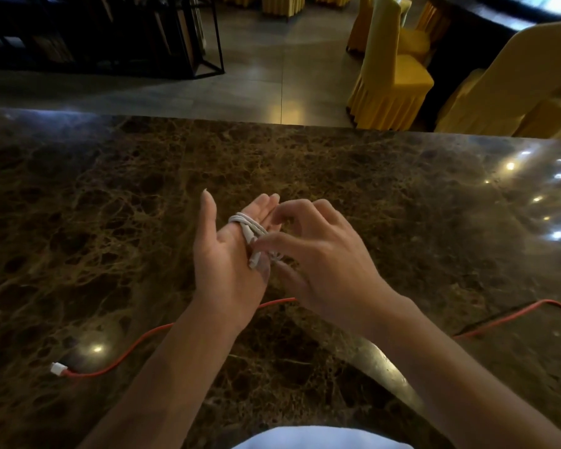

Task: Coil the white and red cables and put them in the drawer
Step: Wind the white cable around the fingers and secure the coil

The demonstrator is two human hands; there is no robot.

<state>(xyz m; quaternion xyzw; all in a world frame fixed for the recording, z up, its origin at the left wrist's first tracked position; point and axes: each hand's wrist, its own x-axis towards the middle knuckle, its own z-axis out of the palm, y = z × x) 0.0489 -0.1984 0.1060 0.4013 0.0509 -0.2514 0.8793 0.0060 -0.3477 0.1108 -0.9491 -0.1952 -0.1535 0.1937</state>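
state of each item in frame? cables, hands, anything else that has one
white cable: coiled in loops round the left hand's fingers, plug end hanging loose over the palm
red cable: uncoiled, lying flat across the table, untouched
red cable's white plug: lying on the table, not connected
left hand: fingers straight, palm up, carrying the coil
right hand: fingers pinch the white cable at the coil
drawer: not in view

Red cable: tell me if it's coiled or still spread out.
Spread out. The red cable trails loose across the table, passing under both forearms.
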